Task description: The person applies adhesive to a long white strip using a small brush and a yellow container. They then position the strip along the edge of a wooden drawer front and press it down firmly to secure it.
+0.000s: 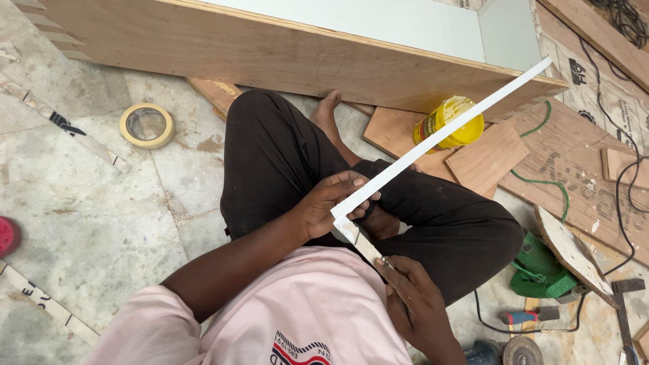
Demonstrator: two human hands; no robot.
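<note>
Lying at about nine o'clock on the stone floor (88, 223) is a roll of masking tape (147, 125), flat on its side, with a red object (8, 236) cut off by the left edge below it and thin printed strips (47, 304) scattered near both.

Toward the centre, a person sits cross-legged in dark trousers (284, 155) and a pink shirt (297, 311). The left hand (334, 203) is curled shut, fingers and thumb pinching the near end of a long white strip (439, 135). That strip has its long axis on a diagonal, pointing from the lap out toward two o'clock, where its far tip reaches past the corner of a large plywood cabinet (270, 47) lying across twelve o'clock. At the pinched end the strip bends sharply, and a short leg runs down toward five o'clock. There the right hand (412, 297) meets it, fingers closed around a small blade-like tool (358, 240) whose tip touches the bent corner; the tool's exact kind cannot be told.

Behind the strip, at one o'clock, a yellow tub (456, 125) rests on plywood offcuts (483, 159). Farther right, at four o'clock, sit a green power tool (537, 270), a board (571, 253) leaning over it, a screwdriver (524, 316) and black cables (625, 196).
</note>
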